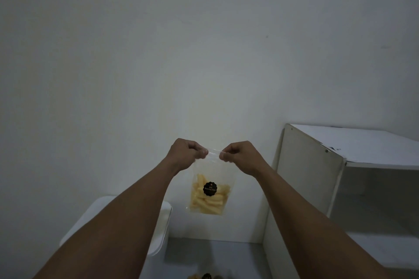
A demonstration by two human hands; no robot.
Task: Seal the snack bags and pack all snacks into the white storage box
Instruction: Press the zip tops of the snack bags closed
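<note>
Head view: left hand [186, 154] and right hand [240, 158] pinch the snack bag [209, 196] hanging below.

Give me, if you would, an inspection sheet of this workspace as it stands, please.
Surface: grey surface below, largely hidden by the forearms.
Job's things: clear plastic snack bag of yellow sticks with a round black label, held up in the air; white rounded storage box at lower left, partly behind the left forearm, open or closed cannot be told; second snack bag cut off by the bottom edge.
Clutter: nothing seen.
Grippers: left hand and right hand each pinch the bag's top edge.
Cables: nothing seen.
Surroundings: plain white wall; white open-fronted shelf unit at right.
</note>
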